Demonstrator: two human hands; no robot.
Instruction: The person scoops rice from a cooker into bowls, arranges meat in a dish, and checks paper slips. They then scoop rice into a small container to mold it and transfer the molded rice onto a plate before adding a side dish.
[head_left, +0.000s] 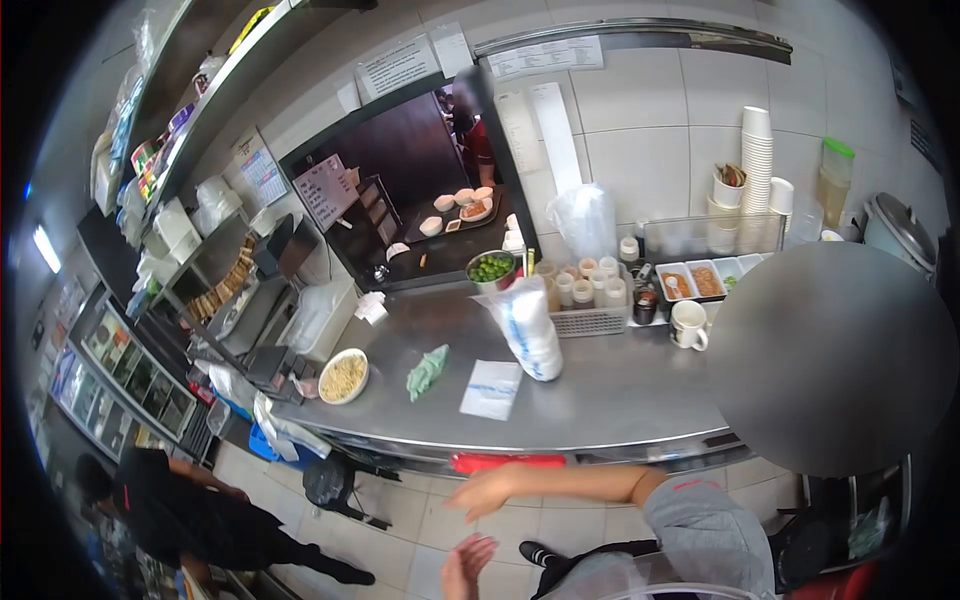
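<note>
Nearest the lens at six o'clock, the left hand (466, 566) hung over the floor (410, 530), fingers spread and holding nothing, just below a co-worker's open hand (487, 492). Toward twelve, a paper napkin (490, 389) lay on the steel desk (620, 400) beside a white bag (528, 325) whose blue print, like the wall notices (398, 66), was unreadable.

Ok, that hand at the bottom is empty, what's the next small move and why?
Probably raise the low hand toward the front edge of the counter. It is open, empty and touches nothing, while the nearest things, the white paper and green cloth, lie on the steel. A co-worker's grey-sleeved arm stretches between, so keep clear. Which hand it is I cannot tell.
</note>
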